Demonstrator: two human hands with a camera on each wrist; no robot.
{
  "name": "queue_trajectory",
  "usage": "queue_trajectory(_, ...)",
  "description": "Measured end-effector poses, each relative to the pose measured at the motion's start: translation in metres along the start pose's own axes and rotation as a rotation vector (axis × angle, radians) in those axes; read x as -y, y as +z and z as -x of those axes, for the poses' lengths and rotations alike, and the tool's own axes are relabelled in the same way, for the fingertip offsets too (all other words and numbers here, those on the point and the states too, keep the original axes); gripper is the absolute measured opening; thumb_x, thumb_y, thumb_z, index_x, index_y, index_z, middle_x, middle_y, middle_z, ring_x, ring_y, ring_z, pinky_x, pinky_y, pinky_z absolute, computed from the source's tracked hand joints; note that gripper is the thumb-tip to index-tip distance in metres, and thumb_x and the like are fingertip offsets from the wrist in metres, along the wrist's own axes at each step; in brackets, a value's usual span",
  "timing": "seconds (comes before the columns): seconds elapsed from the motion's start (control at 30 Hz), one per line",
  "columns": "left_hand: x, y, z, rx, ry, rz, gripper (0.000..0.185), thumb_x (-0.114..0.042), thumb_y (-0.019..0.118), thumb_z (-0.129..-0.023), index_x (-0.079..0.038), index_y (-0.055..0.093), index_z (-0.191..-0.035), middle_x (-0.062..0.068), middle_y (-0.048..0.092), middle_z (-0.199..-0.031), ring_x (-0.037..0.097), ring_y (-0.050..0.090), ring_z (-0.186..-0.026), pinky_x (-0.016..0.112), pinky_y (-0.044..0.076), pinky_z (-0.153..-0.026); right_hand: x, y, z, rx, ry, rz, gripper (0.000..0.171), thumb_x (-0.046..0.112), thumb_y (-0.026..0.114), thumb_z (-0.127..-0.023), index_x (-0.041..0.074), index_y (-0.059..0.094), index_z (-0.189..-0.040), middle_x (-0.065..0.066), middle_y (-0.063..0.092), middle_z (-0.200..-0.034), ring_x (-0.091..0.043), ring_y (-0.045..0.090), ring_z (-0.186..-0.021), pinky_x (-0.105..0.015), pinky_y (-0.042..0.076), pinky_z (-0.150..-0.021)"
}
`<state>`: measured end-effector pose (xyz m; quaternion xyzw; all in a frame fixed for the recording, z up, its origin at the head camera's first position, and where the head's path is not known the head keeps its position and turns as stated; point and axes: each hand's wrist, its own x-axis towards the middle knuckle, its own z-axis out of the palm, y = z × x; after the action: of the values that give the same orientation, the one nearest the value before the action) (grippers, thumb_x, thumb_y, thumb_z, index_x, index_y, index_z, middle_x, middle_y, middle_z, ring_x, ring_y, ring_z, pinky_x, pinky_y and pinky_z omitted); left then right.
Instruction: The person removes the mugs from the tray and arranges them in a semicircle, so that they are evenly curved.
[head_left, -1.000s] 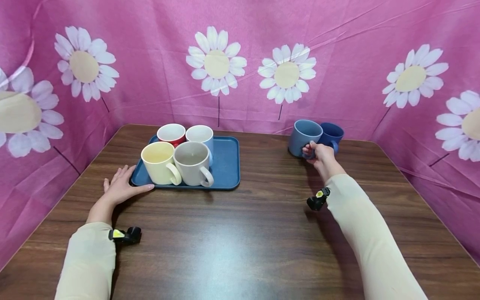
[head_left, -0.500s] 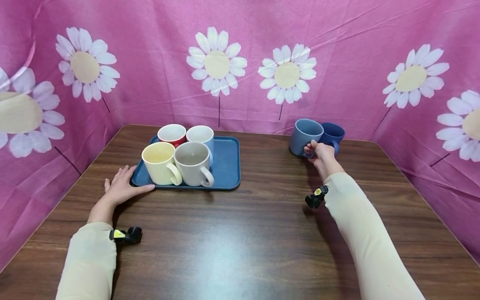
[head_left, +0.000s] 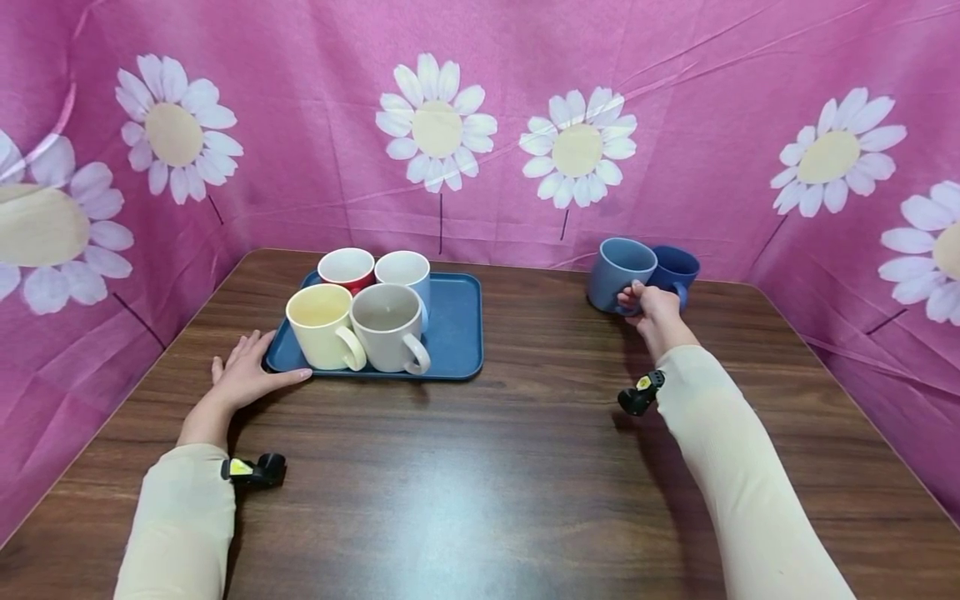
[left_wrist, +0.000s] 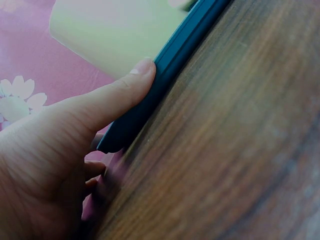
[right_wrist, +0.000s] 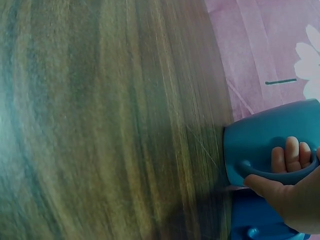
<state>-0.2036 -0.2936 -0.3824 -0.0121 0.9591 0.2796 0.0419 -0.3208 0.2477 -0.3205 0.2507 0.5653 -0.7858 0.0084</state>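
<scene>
At the far left, the left hand [head_left: 243,379] lies flat on the wooden table [head_left: 480,467] with its fingers straight and spread, the thumb stretched along the near left corner of the blue tray [head_left: 453,333]; the left wrist view shows the thumb tip pressed against the tray's rim [left_wrist: 165,75], with the cream mug [left_wrist: 115,30] rising just behind it. On the tray stand four mugs, all upright and packed close together on its left half: the cream mug [head_left: 321,327] at the near left, a grey mug [head_left: 387,327] touching it at the near right, both handles turned toward the person, then a red mug [head_left: 346,268] and a pale blue mug [head_left: 403,271] behind them. The right half of the tray is bare blue surface. Further right, well apart from the tray and near the back edge of the table, the light blue mug [head_left: 617,273] stands upright on the wood, with a dark blue mug [head_left: 677,271] touching its right side. The right hand [head_left: 654,310] grips the light blue mug by its handle; the right wrist view shows fingers [right_wrist: 291,154] curled through the handle loop [right_wrist: 270,172] and the thumb closing over it from outside, the mug's base sitting on the table. A pink cloth [head_left: 675,83] printed with white daisies hangs behind and around the table.
</scene>
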Motion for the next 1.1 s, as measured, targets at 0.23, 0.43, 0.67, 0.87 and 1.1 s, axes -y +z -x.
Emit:
queue_trajectory(0.23, 0.0, 0.0, -0.001, 0.007, -0.003, 0.001, 0.098, -0.057, 0.058, -0.071, 0.002, 0.014, -0.135, 0.034, 0.005, -0.134, 0.045, -0.004, -0.123, 0.066, -0.009, -0.084, 0.002, -0.001, 0.0, 0.006, 0.003, 0.011, 0.042, 0.011, 0.041, -0.09, 0.005, 0.056, -0.052, -0.002, 0.055, -0.048, -0.009, 0.055, -0.049, -0.033, 0.029, -0.07)
queue_trajectory(0.43, -0.001, 0.0, 0.0, -0.001, 0.002, 0.004, 0.098, -0.057, 0.059, -0.07, 0.002, 0.015, -0.135, 0.034, 0.006, -0.134, 0.045, -0.003, -0.123, 0.066, -0.009, -0.084, 0.003, -0.002, -0.001, 0.018, 0.003, 0.026, 0.044, 0.012, 0.04, -0.091, 0.006, 0.056, -0.051, -0.001, 0.056, -0.048, -0.008, 0.057, -0.051, -0.035, 0.028, -0.073)
queue_trajectory(0.67, 0.0, -0.001, -0.001, -0.002, 0.005, 0.005, 0.098, -0.057, 0.058, -0.07, 0.003, 0.015, -0.135, 0.034, 0.006, -0.134, 0.045, -0.003, -0.123, 0.066, -0.01, -0.084, 0.0, -0.004, -0.004, -0.003, -0.021, 0.043, 0.038, 0.015, 0.045, -0.09, 0.008, 0.058, -0.055, -0.001, 0.059, -0.052, -0.008, 0.06, -0.058, -0.04, 0.026, -0.089)
queue_trajectory(0.87, -0.001, -0.001, -0.002, 0.001, 0.008, 0.005, 0.098, -0.057, 0.058, -0.07, 0.002, 0.014, -0.135, 0.034, 0.006, -0.135, 0.045, -0.003, -0.123, 0.066, -0.009, -0.084, 0.004, -0.009, 0.004, 0.063, -0.004, 0.059, 0.035, 0.017, 0.046, -0.09, 0.009, 0.059, -0.058, 0.0, 0.06, -0.056, -0.007, 0.06, -0.064, -0.04, 0.018, -0.099)
queue_trajectory(1.1, 0.001, 0.0, -0.001, -0.005, 0.01, 0.009, 0.098, -0.057, 0.058, -0.07, 0.002, 0.015, -0.135, 0.033, 0.006, -0.135, 0.045, -0.003, -0.123, 0.066, -0.009, -0.084, 0.006, -0.011, 0.009, 0.062, -0.017, 0.11, 0.011, 0.017, 0.052, -0.085, 0.007, 0.049, -0.088, 0.001, 0.06, -0.062, -0.01, 0.057, -0.077, -0.036, 0.028, -0.094)
